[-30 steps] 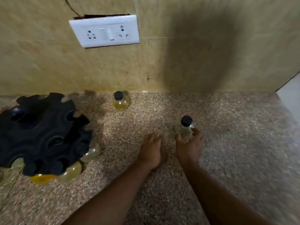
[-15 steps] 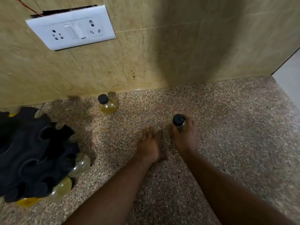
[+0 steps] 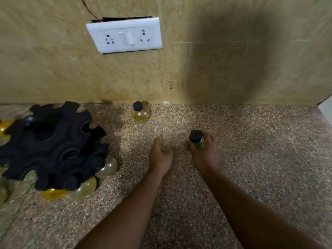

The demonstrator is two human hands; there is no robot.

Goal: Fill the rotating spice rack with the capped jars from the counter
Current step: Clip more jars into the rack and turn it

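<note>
1. The right hand [image 3: 203, 151] is wrapped round a small clear jar with a black cap [image 3: 196, 136]. The jar stands upright near the middle of the speckled stone table [image 3: 260, 159]. Whether its base touches the table cannot be told, as the fingers hide it.
2. The left hand [image 3: 161, 155] lies just beside the right one, palm down, fingers loosely curled and holding nothing. Its fingertips are blurred.
3. A second capped jar [image 3: 140, 113] with yellowish contents stands upright at the back edge of the table, close against the wall [image 3: 215, 72], well apart from both hands.
4. The black spice rack [image 3: 52, 144] sits at the left of the table, its scalloped rim showing open notches on the side facing the hands. Several jars already hang below it along the near and left edges: one with deep yellow contents [image 3: 52, 194] at the front, and paler ones [image 3: 107, 167] to its right.
5. Open room: bare table runs between the rack and the hands. To the right of the held jar the table is clear up to its right edge, beside a pale surface [image 3: 326, 108].
6. A white socket plate [image 3: 124, 35] is fixed on the wall above, with a thin wire [image 3: 88, 9] rising from its top edge.
</note>
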